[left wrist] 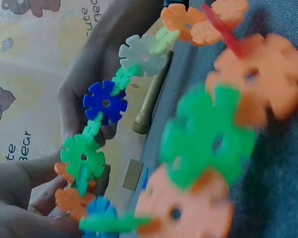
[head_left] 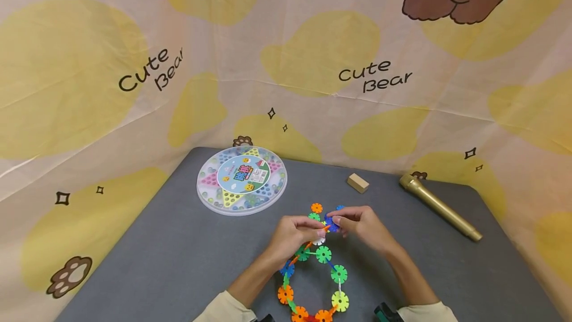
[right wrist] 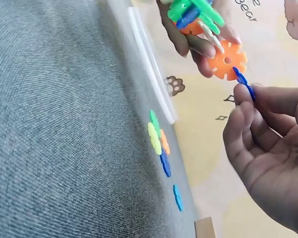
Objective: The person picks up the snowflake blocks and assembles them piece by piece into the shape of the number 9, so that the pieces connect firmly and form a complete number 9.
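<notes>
Beyond the chain (head_left: 338,274) and to its left, we see a board (head_left: 243,175). At the chain's far end, on its left, our left hand (head_left: 290,236) pinches an orange disc (right wrist: 237,55). The chain itself loops on our near side, below and between both hands. Loose discs (head_left: 317,207) lie just beyond the chain. At its far right, our right hand (head_left: 366,230) pinches a blue disc (right wrist: 244,83), which meets the orange disc's edge. Beyond the chain, rightward, we see a block (head_left: 357,183), then a gold tube (head_left: 440,207).
</notes>
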The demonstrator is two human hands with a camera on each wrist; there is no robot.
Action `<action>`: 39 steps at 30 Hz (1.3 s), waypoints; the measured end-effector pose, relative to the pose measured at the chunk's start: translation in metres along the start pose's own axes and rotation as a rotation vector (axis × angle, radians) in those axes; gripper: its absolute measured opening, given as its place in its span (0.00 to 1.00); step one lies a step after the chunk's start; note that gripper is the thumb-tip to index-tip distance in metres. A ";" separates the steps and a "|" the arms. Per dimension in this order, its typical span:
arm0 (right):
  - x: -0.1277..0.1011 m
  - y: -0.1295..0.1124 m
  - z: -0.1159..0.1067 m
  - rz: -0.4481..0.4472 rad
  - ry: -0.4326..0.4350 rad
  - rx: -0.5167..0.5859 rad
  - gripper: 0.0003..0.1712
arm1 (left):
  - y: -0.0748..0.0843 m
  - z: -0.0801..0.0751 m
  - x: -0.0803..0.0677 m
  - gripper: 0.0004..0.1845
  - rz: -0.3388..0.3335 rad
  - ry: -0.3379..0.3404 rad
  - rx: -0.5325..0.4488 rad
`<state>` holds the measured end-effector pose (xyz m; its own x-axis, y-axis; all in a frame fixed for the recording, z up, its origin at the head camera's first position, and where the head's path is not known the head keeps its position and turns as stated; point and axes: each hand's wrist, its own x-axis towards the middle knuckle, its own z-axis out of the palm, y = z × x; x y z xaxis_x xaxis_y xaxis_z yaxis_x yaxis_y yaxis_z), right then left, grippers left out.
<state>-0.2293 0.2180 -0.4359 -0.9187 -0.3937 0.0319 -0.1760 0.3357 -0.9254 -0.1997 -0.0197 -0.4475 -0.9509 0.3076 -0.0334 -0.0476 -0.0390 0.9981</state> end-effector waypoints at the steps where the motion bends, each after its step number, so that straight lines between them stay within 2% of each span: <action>1: 0.001 0.001 -0.001 0.010 0.012 0.003 0.16 | 0.000 0.000 0.000 0.13 -0.001 -0.002 -0.003; 7: 0.004 0.011 -0.010 0.069 0.102 -0.017 0.16 | -0.002 0.000 0.000 0.18 -0.015 -0.017 0.000; 16: 0.012 0.024 -0.023 0.072 0.163 -0.096 0.16 | -0.003 0.000 0.001 0.22 -0.024 -0.041 0.010; 25: 0.025 0.040 -0.028 0.066 0.169 -0.191 0.19 | -0.004 -0.001 0.003 0.22 -0.015 -0.044 -0.014; 34: 0.036 0.047 -0.030 0.103 0.151 -0.289 0.19 | -0.004 -0.004 0.003 0.22 -0.018 -0.048 -0.003; 39: 0.041 0.053 -0.030 0.085 0.141 -0.344 0.18 | -0.004 -0.005 0.003 0.22 -0.021 -0.051 0.001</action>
<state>-0.2865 0.2455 -0.4718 -0.9706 -0.2382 0.0346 -0.1835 0.6390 -0.7470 -0.2039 -0.0228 -0.4519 -0.9330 0.3562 -0.0516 -0.0670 -0.0310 0.9973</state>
